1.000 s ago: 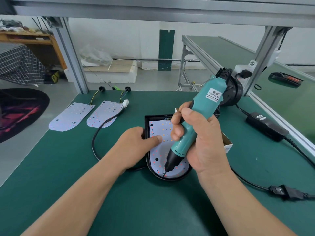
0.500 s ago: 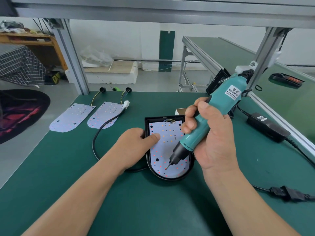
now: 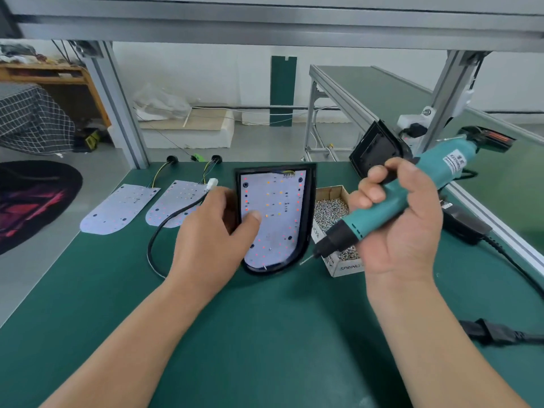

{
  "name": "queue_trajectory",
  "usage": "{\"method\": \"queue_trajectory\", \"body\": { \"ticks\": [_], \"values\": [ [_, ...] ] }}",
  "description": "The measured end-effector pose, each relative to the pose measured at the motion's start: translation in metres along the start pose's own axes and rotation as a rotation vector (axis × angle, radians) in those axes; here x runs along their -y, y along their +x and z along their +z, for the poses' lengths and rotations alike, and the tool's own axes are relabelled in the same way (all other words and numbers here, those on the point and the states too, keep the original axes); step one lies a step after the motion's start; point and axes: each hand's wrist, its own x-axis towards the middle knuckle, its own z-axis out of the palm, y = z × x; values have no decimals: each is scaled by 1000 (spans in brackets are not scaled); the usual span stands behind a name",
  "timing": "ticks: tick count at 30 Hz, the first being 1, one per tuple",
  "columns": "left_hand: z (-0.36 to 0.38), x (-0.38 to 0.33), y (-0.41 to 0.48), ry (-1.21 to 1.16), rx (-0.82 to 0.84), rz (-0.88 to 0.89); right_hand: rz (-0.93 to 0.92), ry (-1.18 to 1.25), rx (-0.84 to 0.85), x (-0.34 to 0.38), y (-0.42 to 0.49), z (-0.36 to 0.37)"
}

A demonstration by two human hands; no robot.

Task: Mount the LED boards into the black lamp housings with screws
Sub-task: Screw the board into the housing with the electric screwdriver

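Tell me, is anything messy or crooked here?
No spill: the screws lie in their box. One black housing at the back right stands tipped on its edge, not flat.

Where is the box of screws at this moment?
In the head view, the box of screws sits right of centre, between the black housing and the right hand.

Left hand [image 3: 212,231] hides black lamp housing [image 3: 307,207] left rim, fingers behind it unseen. Right of housing, screwdriver [image 3: 391,201] and right hand [image 3: 403,231] cover part of screw box [image 3: 348,267]; screwdriver label blurred, box print half-hidden.
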Motion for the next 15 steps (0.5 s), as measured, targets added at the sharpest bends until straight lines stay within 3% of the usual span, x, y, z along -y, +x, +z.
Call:
{"method": "queue_trajectory", "body": {
  "ticks": [5,7,10,15],
  "values": [
    [11,-10,-9,268,-155,678,-51,58,-106,8,5,-7],
    [14,-9,-8,331,-185,821,-49,75,-123,10,6,-9],
    [14,-4,-4,318,-233,777,-52,82,-140,10,7,-10],
    [3,-5,0,17,-258,326,-58,90,-132,10,10,-11]
  ]
}}
